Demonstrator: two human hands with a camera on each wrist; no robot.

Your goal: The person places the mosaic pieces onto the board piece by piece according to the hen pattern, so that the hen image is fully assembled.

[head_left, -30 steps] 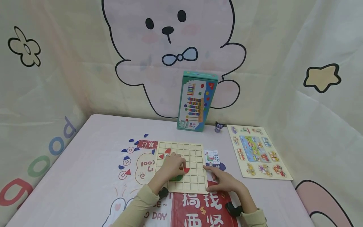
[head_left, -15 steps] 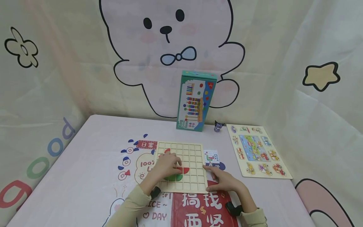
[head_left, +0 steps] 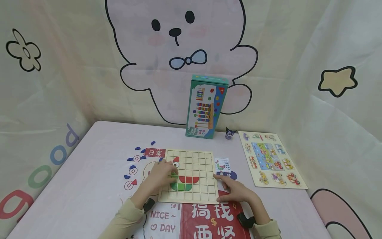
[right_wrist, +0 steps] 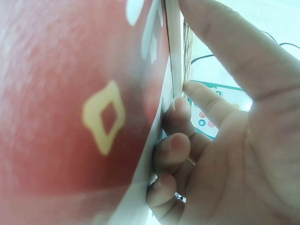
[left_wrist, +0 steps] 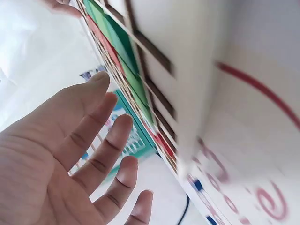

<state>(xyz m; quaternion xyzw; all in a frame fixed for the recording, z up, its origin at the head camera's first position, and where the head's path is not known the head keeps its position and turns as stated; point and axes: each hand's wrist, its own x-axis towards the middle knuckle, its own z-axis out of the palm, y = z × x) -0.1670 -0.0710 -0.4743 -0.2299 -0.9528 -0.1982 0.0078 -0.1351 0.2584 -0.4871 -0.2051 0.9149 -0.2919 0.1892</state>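
A pale wooden grid board (head_left: 206,166) lies on the table. Red pieces (head_left: 189,180) form a row on it, directly above a row of green pieces (head_left: 181,187). Another red piece (head_left: 176,159) sits towards the upper left, and a white piece with a dark dot (head_left: 176,164) is just below it. My left hand (head_left: 159,174) is over the board's left side and covers some cells; the left wrist view shows its fingers loosely bent, holding nothing. My right hand (head_left: 235,189) touches the board's right edge with thumb and index finger spread apart, other fingers bent beneath.
A small printed picture card (head_left: 222,165) lies right of the board. Farther right is a picture puzzle board (head_left: 279,162). At the back stand a green ring game box (head_left: 206,106) and a small purple figure (head_left: 229,133). The tablecloth (head_left: 89,172) is printed.
My left hand has drawn back leftwards from the red row, uncovering the red and green pieces. My right hand stays at the board's right edge.
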